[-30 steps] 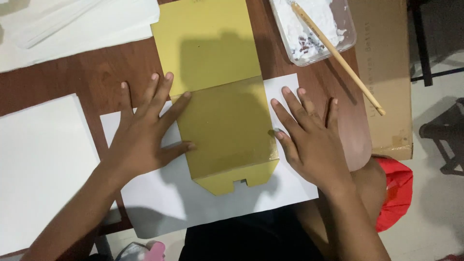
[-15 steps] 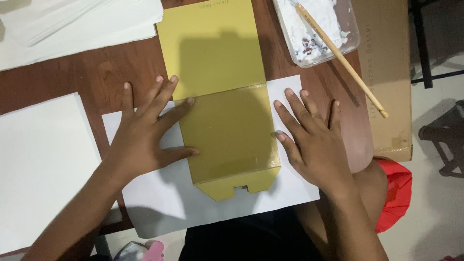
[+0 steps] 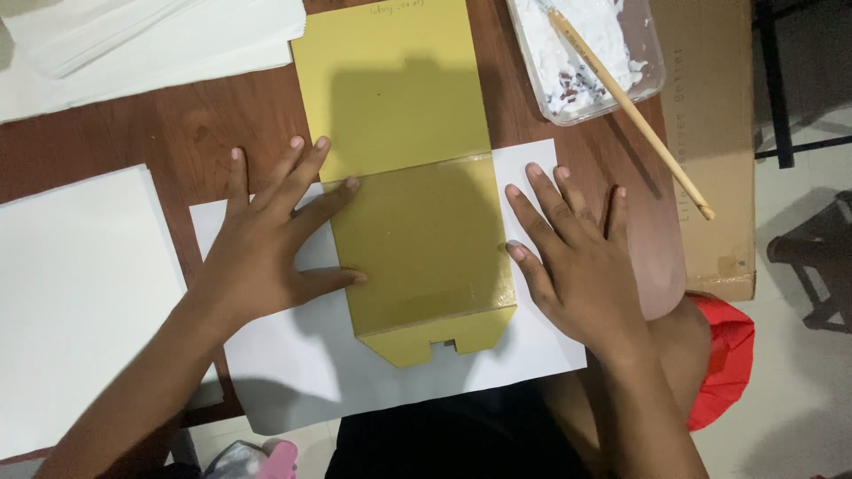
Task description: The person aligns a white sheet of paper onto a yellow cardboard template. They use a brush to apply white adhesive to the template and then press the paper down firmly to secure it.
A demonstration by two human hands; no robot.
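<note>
We are pressing our left hand [image 3: 266,244] flat, fingers spread, grasping nothing, its fingertips touching the folded yellow card [image 3: 417,213] at 3 o'clock. Our right hand [image 3: 577,257] is lying open too, touching the card's right edge. The card is resting on a white sheet [image 3: 302,372]; at 1 o'clock, a paste tray [image 3: 590,53] is holding 1 stick [image 3: 635,111].

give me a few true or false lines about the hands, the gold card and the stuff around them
1. Both hands lie flat, fingers spread. True: left hand, right hand.
2. The gold card is rolled into a tube. False: it lies folded flat.
3. A stick rests in the tray of white paste. True.
4. The card lies on a black cloth. False: it lies on a white sheet and the wooden table.
</note>
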